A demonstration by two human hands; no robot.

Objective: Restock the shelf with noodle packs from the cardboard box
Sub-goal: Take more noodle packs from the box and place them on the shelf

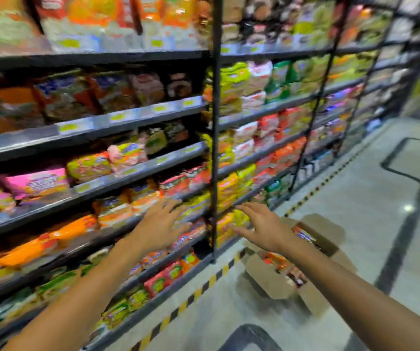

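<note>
The frame is blurred by motion. An open cardboard box (267,277) stands on the floor beside the shelf unit, with noodle packs (283,264) showing inside it. My left hand (159,226) is stretched out in front of the lower shelves (117,226), fingers spread and holding nothing. My right hand (263,228) hovers above the box's far end, near the black upright post (215,148), fingers straight and empty. Colourful noodle packs (128,203) fill the shelves behind both hands.
Tall black shelving runs along the left and back into the aisle on the right, all stocked with packets. A yellow-and-black striped strip (198,292) edges the shelf base. The pale tiled floor (356,198) with dark inlaid lines stretches right of the box.
</note>
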